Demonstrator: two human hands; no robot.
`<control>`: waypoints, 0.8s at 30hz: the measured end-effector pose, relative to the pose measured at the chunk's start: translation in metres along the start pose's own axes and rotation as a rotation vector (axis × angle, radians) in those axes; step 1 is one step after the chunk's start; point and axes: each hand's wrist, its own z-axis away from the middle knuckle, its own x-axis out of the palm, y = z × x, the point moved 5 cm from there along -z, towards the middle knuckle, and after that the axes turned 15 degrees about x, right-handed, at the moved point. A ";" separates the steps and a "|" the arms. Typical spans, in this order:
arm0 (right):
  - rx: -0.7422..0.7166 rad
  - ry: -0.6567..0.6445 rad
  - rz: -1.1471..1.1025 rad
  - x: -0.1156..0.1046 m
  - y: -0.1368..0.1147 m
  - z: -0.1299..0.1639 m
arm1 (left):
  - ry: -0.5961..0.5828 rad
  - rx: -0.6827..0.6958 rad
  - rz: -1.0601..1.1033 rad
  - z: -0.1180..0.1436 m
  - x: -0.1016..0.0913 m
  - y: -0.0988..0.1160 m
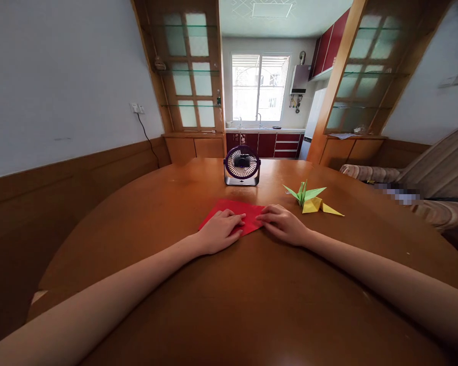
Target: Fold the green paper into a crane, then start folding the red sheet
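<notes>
Both forearms reach forward over the round wooden desk (252, 305); the left hand (217, 233) lies flat, palm down, on the near left part of the red paper (234, 211), its fingers (234, 219) stretched out and pressing the sheet; the right hand (282, 223) rests at the paper's right corner, fingers loosely curved, tips touching the paper's edge; neither hand grips anything, both merely press down. The red paper lies flat near the middle of the desk, folded to a triangle-like shape, between the 2 hands and partly under the left one. Just beyond and to the right, apart from the right hand, stand 2 origami cranes: a yellow crane (320, 206) in front, touching a green crane (303, 193) behind it. Farther back, at the desk's far edge, a small fan (241, 165) faces this way; behind it a kitchen window (259, 86); a sofa (435, 178) at far right.
</notes>
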 end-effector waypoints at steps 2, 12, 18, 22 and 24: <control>-0.105 -0.093 0.041 0.004 -0.011 0.004 | -0.006 -0.007 0.012 0.000 0.000 -0.001; -0.270 -0.269 0.329 0.013 -0.022 0.009 | -0.091 -0.001 0.050 0.000 0.000 -0.007; -0.267 -0.220 0.316 0.007 -0.019 0.007 | -0.110 -0.017 0.067 0.000 -0.001 -0.008; -0.236 -0.184 0.271 -0.004 -0.002 0.008 | -0.101 0.004 0.065 0.001 -0.002 -0.007; -0.219 -0.167 0.250 -0.009 0.008 0.009 | -0.091 0.022 0.066 0.001 -0.003 -0.008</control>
